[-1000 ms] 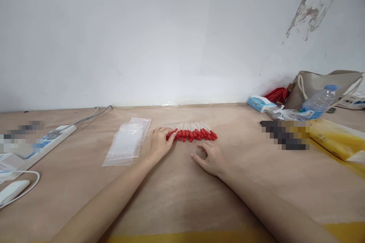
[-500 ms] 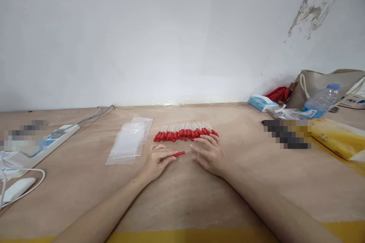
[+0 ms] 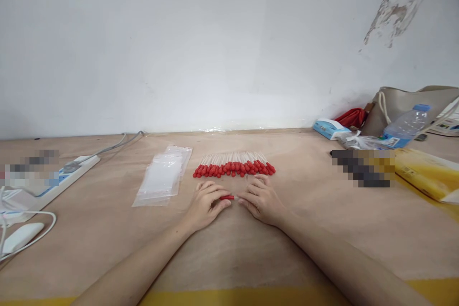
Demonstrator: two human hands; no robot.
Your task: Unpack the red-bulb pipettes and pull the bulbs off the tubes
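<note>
My left hand (image 3: 208, 204) pinches a small red-tipped stick (image 3: 226, 197) by its red end between thumb and fingers. The stick lies level, its short pale part pointing toward my right hand (image 3: 261, 201). The right thumb and fingertips close around that pale end, and much of it is hidden by them. Just beyond both hands lies a row of several similar red-tipped sticks (image 3: 234, 168), red ends toward me and thin pale stems toward the wall. To the left of my left hand rest some flat clear plastic bags (image 3: 158, 179), overlapping each other.
On the left are a white power strip (image 3: 77, 172) with cables and a white plug-like device (image 3: 23, 238). At the right stand a blue tissue box (image 3: 330, 129), a plastic bottle (image 3: 407, 126), a grey bag (image 3: 376, 105) and a yellow packet (image 3: 423, 174). A wall bounds the back.
My right hand has drawn back from the row of sticks and now closes on the pale end. My left hand has shifted slightly right and toward me with the red end.
</note>
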